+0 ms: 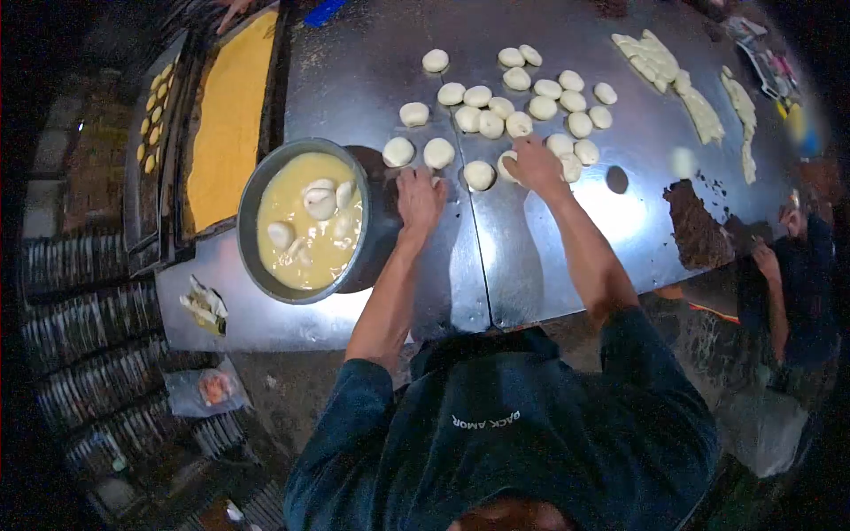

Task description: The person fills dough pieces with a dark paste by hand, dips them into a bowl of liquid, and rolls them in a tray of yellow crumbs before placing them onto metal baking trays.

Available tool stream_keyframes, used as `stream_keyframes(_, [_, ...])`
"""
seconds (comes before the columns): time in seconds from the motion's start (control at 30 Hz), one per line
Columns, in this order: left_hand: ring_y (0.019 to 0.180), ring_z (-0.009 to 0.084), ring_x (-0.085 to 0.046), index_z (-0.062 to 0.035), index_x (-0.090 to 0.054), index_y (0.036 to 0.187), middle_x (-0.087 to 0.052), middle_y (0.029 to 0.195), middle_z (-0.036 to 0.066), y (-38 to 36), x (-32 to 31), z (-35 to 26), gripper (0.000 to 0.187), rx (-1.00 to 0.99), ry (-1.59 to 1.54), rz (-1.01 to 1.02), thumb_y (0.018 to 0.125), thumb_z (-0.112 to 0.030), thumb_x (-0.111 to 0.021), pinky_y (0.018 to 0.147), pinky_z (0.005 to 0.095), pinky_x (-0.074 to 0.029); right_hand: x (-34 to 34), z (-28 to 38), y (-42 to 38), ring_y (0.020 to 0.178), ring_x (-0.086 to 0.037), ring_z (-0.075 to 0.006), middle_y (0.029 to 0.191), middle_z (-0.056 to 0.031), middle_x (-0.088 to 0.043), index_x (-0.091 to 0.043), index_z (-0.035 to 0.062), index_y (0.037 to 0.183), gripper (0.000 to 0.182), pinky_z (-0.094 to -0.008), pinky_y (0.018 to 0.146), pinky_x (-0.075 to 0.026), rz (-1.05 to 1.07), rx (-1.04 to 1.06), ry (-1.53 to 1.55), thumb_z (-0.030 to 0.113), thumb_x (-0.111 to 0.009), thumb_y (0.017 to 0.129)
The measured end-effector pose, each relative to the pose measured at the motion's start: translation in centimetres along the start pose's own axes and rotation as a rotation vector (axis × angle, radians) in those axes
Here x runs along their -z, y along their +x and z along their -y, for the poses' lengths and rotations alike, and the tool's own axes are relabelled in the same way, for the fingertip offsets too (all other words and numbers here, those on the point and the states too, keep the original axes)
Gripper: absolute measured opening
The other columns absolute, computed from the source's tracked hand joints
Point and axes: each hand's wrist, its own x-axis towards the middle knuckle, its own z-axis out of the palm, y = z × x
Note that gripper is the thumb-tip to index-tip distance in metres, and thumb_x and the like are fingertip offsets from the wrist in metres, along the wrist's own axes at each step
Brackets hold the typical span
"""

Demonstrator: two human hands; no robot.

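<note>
My left hand is on the metal table just right of the basin, its fingers curled down over a pale piece of dough, mostly hidden beneath them. Right above it lie two round dough balls, one at the left and one at the right. My right hand reaches into the group of dough balls, with thumb and fingers around a dough ball that is partly covered. Between my hands sits another dough ball. The grey basin holds yellow liquid with several pieces of dough in it.
Trays with a yellow sheet and small yellow pieces stand at the left. Long dough strips and a brown crumbly patch lie at the right. Another person's arm shows at the right edge.
</note>
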Motion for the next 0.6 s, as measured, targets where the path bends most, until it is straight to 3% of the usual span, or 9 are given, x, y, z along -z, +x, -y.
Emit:
stream_keyframes(0.07, [0.083, 0.0369, -0.053, 0.0038, -0.054, 0.088, -0.052, 0.088, 0.020, 0.4, -0.6, 0.6, 0.023, 0.018, -0.333, 0.019, 0.077, -0.013, -0.065, 0.077, 0.0425, -0.044, 0.6, -0.1, 0.9, 0.096, -0.057, -0.0343, 0.100, -0.0177, -0.058, -0.053, 0.0046, 0.106, 0.039, -0.0429, 0.080, -0.045, 0.134, 0.120, 0.067, 0.023, -0.063, 0.074])
stream_keyframes(0.13, [0.083, 0.0359, -0.052, 0.0045, -0.052, 0.088, -0.052, 0.091, 0.021, 1.2, 0.9, 0.5, 0.021, 0.061, -0.346, -0.074, 0.078, -0.010, -0.063, 0.077, 0.0421, -0.044, 4.5, 2.1, 0.5, 0.094, -0.059, -0.0327, 0.096, -0.0170, -0.059, -0.056, 0.0040, 0.102, 0.039, -0.0423, 0.080, -0.046, 0.443, -0.054, 0.415, 0.028, -0.067, 0.072])
stream_keyframes(0.23, [0.091, 0.0379, -0.053, 0.0062, -0.052, 0.094, -0.054, 0.093, 0.024, 3.8, -0.1, 2.2, 0.025, 0.386, -0.819, -0.308, 0.080, -0.012, -0.063, 0.080, 0.0421, -0.043, -1.1, 1.9, -0.1, 0.095, -0.060, -0.0321, 0.100, -0.0185, -0.062, -0.057, 0.0039, 0.109, 0.051, -0.0394, 0.083, -0.046, 0.402, -0.025, 0.415, 0.034, -0.069, 0.071])
stream_keyframes(0.33, [0.089, 0.0401, -0.053, 0.0062, -0.050, 0.097, -0.054, 0.092, 0.026, 5.9, -2.6, 5.4, 0.029, 0.263, -0.439, -0.095, 0.079, -0.013, -0.063, 0.079, 0.0431, -0.043, -1.1, 3.8, -0.1, 0.099, -0.059, -0.0337, 0.110, -0.0205, -0.061, -0.054, 0.0043, 0.119, 0.061, -0.0380, 0.086, -0.045, 0.457, -0.028, 0.228, 0.039, -0.069, 0.070])
stream_keyframes(0.37, [0.087, 0.0412, -0.053, 0.0061, -0.049, 0.097, -0.054, 0.089, 0.026, 5.9, -3.6, 5.3, 0.031, 0.232, -0.319, -0.245, 0.079, -0.014, -0.063, 0.076, 0.0445, -0.042, -1.2, 3.8, 0.3, 0.096, -0.060, -0.0320, 0.106, -0.0191, -0.062, -0.055, 0.0040, 0.117, 0.060, -0.0372, 0.084, -0.046, 0.458, -0.001, 0.303, 0.039, -0.070, 0.070])
stream_keyframes(0.43, [0.080, 0.0387, -0.053, 0.0037, -0.048, 0.093, -0.053, 0.080, 0.022, 5.4, -3.3, 4.6, 0.027, 0.242, -0.372, -0.340, 0.077, -0.011, -0.064, 0.071, 0.0437, -0.042, -1.1, 4.7, 1.2, 0.084, -0.060, -0.0219, 0.092, -0.0111, -0.063, -0.057, 0.0048, 0.110, 0.050, -0.0333, 0.077, -0.047, 0.448, 0.027, 0.551, 0.033, -0.073, 0.071])
stream_keyframes(0.47, [0.075, 0.0369, -0.054, 0.0007, -0.048, 0.092, -0.053, 0.080, 0.020, 5.0, -3.2, 4.5, 0.024, 0.274, -0.444, -0.278, 0.077, -0.010, -0.063, 0.066, 0.0429, -0.043, -3.0, 4.8, 1.8, 0.079, -0.056, -0.0142, 0.088, -0.0053, -0.060, -0.058, 0.0051, 0.106, 0.041, -0.0299, 0.071, -0.046, 0.484, -0.105, 1.003, 0.024, -0.073, 0.073])
stream_keyframes(0.53, [0.074, 0.0406, -0.056, -0.0020, -0.049, 0.091, -0.055, 0.079, 0.021, 2.9, -0.7, 1.7, 0.018, 0.264, -0.396, -0.253, 0.078, -0.008, -0.061, 0.065, 0.0452, -0.044, -3.2, 6.5, 3.2, 0.086, -0.057, -0.0150, 0.091, -0.0065, -0.061, -0.059, 0.0027, 0.100, 0.035, -0.0296, 0.073, -0.045, 0.258, -0.026, 0.884, 0.021, -0.073, 0.073])
stream_keyframes(0.6, [0.075, 0.0414, -0.056, -0.0011, -0.049, 0.091, -0.055, 0.083, 0.023, -0.3, 0.8, 0.4, 0.017, 0.219, -0.476, -0.182, 0.080, -0.009, -0.060, 0.065, 0.0473, -0.044, -4.4, 8.3, 4.4, 0.084, -0.056, -0.0139, 0.091, -0.0054, -0.060, -0.059, 0.0029, 0.099, 0.034, -0.0286, 0.073, -0.045, 0.349, 0.001, 0.885, 0.020, -0.072, 0.073])
